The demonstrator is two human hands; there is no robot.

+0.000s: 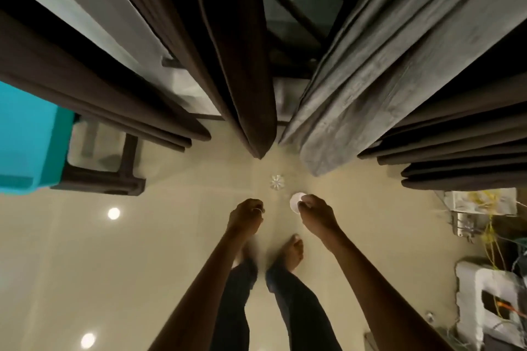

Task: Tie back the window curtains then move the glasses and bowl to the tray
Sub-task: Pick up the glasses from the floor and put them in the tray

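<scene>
I look straight down at a beige tiled floor. My right hand (315, 212) pinches the rim of a small white bowl (296, 202), held low over the floor. My left hand (246, 215) is curled round what looks like a clear glass, with only its rim showing at the fingers. A second clear glass (277, 182) stands on the floor just beyond both hands. Dark brown curtains (245, 94) hang loose at the left and centre, and a grey curtain (356, 94) hangs at the right, their hems close to the floor. No tray is in view.
A teal block (31, 139) sits on a dark frame (114, 179) at the left. At the right are tangled wires (490, 236), a steel pot (464, 226) and a white foam block (490, 296). My bare feet (291, 253) stand below the hands.
</scene>
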